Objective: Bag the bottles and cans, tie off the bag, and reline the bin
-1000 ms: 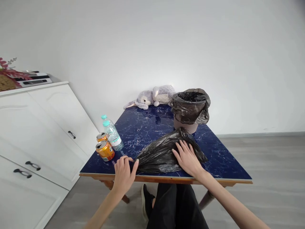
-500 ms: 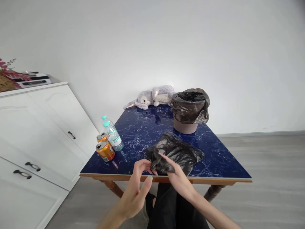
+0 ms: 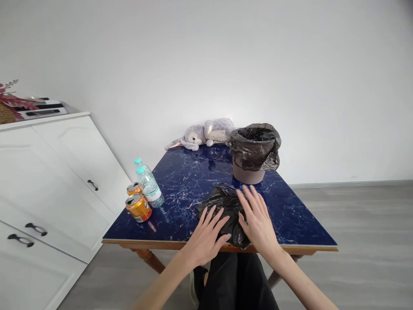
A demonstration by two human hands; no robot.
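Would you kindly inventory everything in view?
Table: 1, blue, centre
Crumpled bag: 1, black, table's near edge
Bin: 1, taupe, table's right
Liner: 1, black, over bin
Plush rabbit: 1, grey, far edge
Bottles: 2, clear, table's left
Cans: 2, orange, beside bottles
Cabinet: 1, white, left
Foliage: 1, red, cabinet top
Basket: 1, tan, cabinet top
Unclear object: 1, white/black, cabinet top
Wall: 1, white, behind
Floor: 1, grey, below
Trousers: 1, black, below
Shoe: 1, dark, below
Hands: 2, bare, at bag

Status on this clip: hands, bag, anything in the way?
Left hand spread on the crumpled black bag; right hand open at its right side. Bag at near edge of the table. Nothing blocking; bin stands beyond, cans off left.
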